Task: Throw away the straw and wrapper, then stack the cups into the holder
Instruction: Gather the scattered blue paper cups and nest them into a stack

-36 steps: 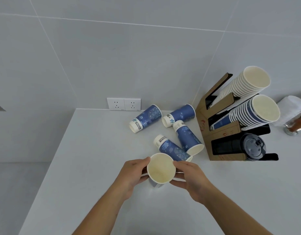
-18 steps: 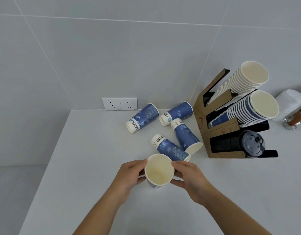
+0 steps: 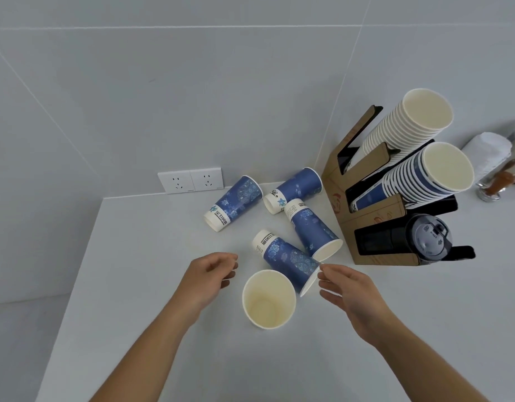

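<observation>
An upright paper cup (image 3: 268,298) stands on the white counter (image 3: 134,285), its cream inside facing me. My left hand (image 3: 210,274) hovers just left of it, fingers curled and apart, holding nothing. To the cup's right my right hand (image 3: 347,294) is open, fingertips near the rim of a blue cup lying on its side (image 3: 285,259). Three more blue cups lie tipped behind: one (image 3: 234,202) at the left, one (image 3: 295,190) by the wall, one (image 3: 313,229) beside the brown cardboard holder (image 3: 375,221). No straw or wrapper shows.
The holder carries a stack of white cups (image 3: 407,126), a stack of blue cups (image 3: 424,177) and black lids (image 3: 424,237). A double wall socket (image 3: 190,180) sits behind. A white roll (image 3: 489,152) and a metal tool with a wooden handle (image 3: 495,184) stand far right. The counter edge drops off at left.
Both hands have let go of the upright cup and drawn apart to its sides. The cup now stands free on the counter.
</observation>
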Action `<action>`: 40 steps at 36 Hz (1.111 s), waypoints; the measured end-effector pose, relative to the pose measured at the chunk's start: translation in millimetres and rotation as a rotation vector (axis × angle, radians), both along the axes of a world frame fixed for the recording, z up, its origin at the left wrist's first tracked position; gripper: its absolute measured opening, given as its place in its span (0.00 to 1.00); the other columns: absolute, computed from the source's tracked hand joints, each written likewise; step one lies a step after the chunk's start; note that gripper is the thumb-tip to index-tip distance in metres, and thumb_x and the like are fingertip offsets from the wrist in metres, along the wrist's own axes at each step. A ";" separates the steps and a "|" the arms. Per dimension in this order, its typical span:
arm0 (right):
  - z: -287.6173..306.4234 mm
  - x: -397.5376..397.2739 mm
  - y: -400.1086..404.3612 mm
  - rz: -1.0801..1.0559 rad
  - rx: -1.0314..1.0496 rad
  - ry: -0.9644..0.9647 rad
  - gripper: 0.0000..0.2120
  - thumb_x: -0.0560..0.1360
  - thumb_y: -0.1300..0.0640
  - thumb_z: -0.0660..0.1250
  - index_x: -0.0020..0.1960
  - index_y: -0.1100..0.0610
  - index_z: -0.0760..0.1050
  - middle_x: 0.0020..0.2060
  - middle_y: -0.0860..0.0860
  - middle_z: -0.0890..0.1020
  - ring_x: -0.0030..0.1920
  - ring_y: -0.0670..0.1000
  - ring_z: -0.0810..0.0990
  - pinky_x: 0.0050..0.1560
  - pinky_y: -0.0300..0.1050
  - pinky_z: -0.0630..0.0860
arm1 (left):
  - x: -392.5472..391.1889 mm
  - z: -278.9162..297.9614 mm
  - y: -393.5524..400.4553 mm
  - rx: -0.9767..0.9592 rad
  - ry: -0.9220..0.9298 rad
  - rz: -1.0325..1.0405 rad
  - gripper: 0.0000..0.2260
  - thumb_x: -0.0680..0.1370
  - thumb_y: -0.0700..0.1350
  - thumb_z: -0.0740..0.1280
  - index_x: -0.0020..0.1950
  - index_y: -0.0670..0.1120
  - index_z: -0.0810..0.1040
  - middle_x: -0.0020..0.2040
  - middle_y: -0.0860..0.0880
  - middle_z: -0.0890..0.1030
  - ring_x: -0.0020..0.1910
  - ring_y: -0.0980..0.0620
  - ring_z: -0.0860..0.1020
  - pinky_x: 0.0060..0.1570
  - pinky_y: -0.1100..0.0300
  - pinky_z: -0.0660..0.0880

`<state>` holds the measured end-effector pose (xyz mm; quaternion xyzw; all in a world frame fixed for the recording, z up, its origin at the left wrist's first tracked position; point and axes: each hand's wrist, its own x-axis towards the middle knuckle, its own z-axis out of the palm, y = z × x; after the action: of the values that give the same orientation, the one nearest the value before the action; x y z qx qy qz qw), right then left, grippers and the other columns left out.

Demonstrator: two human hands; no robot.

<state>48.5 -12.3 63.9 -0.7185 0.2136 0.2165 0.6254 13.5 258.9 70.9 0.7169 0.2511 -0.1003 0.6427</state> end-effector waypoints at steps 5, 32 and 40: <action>-23.5 5.2 -8.3 0.022 -0.093 0.000 0.12 0.77 0.52 0.69 0.60 0.47 0.75 0.57 0.49 0.79 0.48 0.48 0.80 0.51 0.45 0.76 | 35.9 -7.2 -1.9 0.333 -0.098 -0.288 0.06 0.77 0.46 0.69 0.51 0.57 0.82 0.52 0.53 0.84 0.48 0.57 0.81 0.47 0.66 0.75; -70.3 23.9 4.6 -0.006 0.099 0.145 0.32 0.64 0.51 0.80 0.64 0.48 0.72 0.61 0.51 0.78 0.59 0.52 0.78 0.60 0.49 0.75 | 120.9 -57.9 -51.5 1.062 -0.395 -1.116 0.29 0.71 0.46 0.71 0.72 0.50 0.67 0.66 0.45 0.73 0.64 0.43 0.71 0.64 0.55 0.66; -63.7 23.2 6.8 0.006 0.082 0.103 0.29 0.66 0.50 0.79 0.63 0.46 0.71 0.58 0.50 0.78 0.57 0.51 0.78 0.58 0.48 0.75 | 119.7 -60.6 -50.9 1.007 -0.399 -1.060 0.30 0.70 0.48 0.72 0.71 0.53 0.69 0.64 0.46 0.72 0.62 0.44 0.72 0.63 0.55 0.66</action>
<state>71.7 -5.5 0.2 -0.6808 0.2345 0.2637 0.6419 133.2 208.0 10.3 0.9531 -0.2327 -0.1376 0.1364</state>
